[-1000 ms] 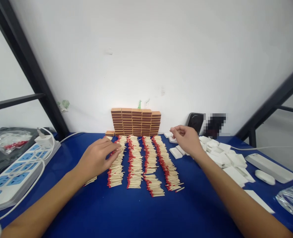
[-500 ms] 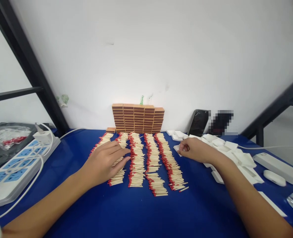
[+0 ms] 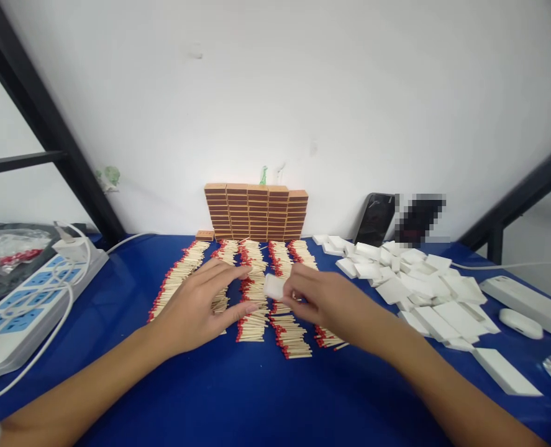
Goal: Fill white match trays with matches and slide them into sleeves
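Several long rows of red-tipped matches (image 3: 251,326) lie on the blue tabletop (image 3: 200,397). Over the left rows is my left hand (image 3: 200,304), its thumb and fingers apart and nothing between them. My right hand (image 3: 324,301) pinches a small white matchbox tray (image 3: 274,287) above the middle rows, just right of my left fingertips. Part of the rows is hidden under both hands. At the right lies a heap of white matchbox trays (image 3: 447,320), some lying over others.
Matchboxes (image 3: 256,214) are stacked against the wall, with a single matchbox (image 3: 205,236) beside them. A power strip (image 3: 33,310) with white cables lies left. A phone (image 3: 374,220) leans at the back; a white earbud case (image 3: 520,323) sits right.
My right hand has moved left from the heap's edge to the match rows, bringing a white tray with it. My left hand has shifted slightly, its thumb and fingers spread wider.
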The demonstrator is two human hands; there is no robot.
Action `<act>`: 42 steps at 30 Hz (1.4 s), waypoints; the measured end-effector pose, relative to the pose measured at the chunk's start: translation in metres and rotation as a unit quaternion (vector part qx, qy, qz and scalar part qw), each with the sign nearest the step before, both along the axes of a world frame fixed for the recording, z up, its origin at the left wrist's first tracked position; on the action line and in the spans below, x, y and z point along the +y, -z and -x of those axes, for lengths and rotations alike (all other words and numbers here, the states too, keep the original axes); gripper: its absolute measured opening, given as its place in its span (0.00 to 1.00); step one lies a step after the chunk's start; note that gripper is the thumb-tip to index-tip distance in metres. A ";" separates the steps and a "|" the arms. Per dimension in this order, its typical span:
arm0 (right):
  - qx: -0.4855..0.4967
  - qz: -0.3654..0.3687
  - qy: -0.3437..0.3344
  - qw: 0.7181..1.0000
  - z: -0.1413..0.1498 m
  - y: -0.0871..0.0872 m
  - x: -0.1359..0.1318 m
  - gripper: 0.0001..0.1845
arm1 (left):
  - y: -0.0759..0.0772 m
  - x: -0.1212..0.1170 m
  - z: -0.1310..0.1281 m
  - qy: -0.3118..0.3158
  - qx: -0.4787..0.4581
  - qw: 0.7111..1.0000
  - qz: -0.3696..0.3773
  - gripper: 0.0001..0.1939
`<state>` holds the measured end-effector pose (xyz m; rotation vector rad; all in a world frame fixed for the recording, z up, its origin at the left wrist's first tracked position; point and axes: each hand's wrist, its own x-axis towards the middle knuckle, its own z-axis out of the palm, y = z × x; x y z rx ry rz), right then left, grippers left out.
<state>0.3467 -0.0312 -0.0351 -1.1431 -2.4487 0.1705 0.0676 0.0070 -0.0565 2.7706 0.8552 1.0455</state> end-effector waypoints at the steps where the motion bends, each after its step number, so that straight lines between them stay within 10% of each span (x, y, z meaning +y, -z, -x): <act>1: -0.027 -0.020 -0.016 0.999 0.009 0.003 -0.005 0.08 | 0.000 -0.001 0.000 0.002 0.006 1.000 0.001 0.28; 8: -0.077 -0.111 -0.032 0.990 0.030 0.008 -0.019 0.14 | -0.003 -0.001 -0.001 0.062 0.021 0.997 0.047 0.16; 20: 0.003 0.166 -0.031 0.986 -0.011 -0.006 -0.004 0.03 | -0.002 0.011 0.003 -0.006 -0.012 1.000 -0.025 0.17; 42: -0.019 0.254 0.030 0.966 -0.003 0.004 0.001 0.08 | 0.000 0.012 0.002 0.058 0.007 0.998 -0.024 0.18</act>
